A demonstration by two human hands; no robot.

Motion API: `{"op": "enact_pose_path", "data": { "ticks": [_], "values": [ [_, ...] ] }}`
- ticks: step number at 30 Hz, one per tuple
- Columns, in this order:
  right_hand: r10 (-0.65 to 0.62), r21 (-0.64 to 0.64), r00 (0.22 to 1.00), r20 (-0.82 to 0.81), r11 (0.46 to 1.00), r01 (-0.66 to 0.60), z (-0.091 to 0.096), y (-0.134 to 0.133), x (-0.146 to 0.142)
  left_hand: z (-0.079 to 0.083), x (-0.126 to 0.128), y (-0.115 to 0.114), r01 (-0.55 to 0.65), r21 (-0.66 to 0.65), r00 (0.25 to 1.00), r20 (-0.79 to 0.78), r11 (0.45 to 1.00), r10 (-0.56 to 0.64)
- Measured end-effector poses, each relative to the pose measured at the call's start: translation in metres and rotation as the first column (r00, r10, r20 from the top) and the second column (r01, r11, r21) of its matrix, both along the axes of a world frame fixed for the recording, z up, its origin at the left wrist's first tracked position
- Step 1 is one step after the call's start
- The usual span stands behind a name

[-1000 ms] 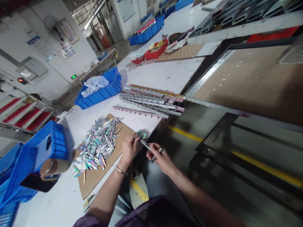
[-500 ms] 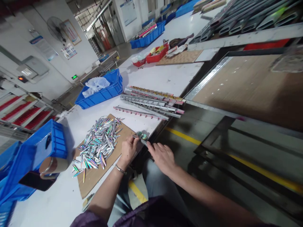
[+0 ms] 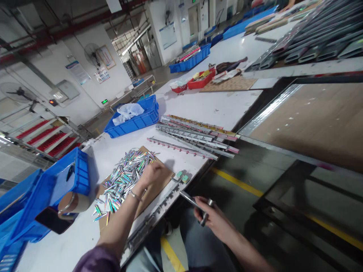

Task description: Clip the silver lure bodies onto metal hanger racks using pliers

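Black flat phone (image 3: 53,220): far left on the white tabletop (image 3: 181,164), beside the tan mug (image 3: 82,202); I can't tell whether they touch.

Loose heap of slim, pointed, silvery iridescent pieces (image 3: 123,177): on the brown cardboard sheet (image 3: 163,178), mostly to the left of my left grip (image 3: 151,173) and spreading toward me; the pieces point every which way, so I read no single long axis.

Left grip: the nearer of my 2 to the heap, at its right edge, over the cardboard; fingers curled, inner side hidden, so I can't tell whether they are clenched on a piece or on nothing.

2 small green blocks (image 3: 185,179): at the tabletop's edge, just past the cardboard's corner, between my grips.

Silver metal rod-shaped tool (image 3: 188,198): long axis slants leftward and away from me, free tip near the tabletop's edge, thicker crosswise part at the hand end.

Right grip (image 3: 217,222): grasping the tool by that crosswise end, off the tabletop's edge; well apart from the heap, with the edge between.
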State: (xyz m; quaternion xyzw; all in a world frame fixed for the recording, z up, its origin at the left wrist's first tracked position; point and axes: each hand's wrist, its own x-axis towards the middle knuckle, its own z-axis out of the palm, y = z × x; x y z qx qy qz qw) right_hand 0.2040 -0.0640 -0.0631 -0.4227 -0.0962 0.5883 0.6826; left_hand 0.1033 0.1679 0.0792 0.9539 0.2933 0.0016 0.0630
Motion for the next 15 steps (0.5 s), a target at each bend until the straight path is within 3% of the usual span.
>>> {"op": "enact_pose_path", "data": {
  "ticks": [3,7,11,15],
  "values": [
    [-0.01,-0.045,0.991,0.131,0.999,0.016,-0.005,-0.012,-0.011,0.012,0.023,0.049,-0.124,0.176,0.988,-0.066,0.977,0.138],
    [-0.006,-0.077,0.977,0.211,0.997,0.023,-0.008,-0.018,-0.02,0.007,0.047,0.085,-0.116,0.212,0.986,-0.094,0.97,0.138],
    [0.013,-0.093,0.97,0.244,0.996,0.01,0.0,-0.024,-0.023,0.004,0.048,0.09,-0.123,0.182,0.99,-0.044,0.976,0.133],
    [-0.017,-0.022,0.956,0.292,0.999,0.024,0.016,-0.025,-0.025,0.0,0.028,0.061,-0.214,0.158,0.975,0.102,0.964,0.2]
  ]
}}
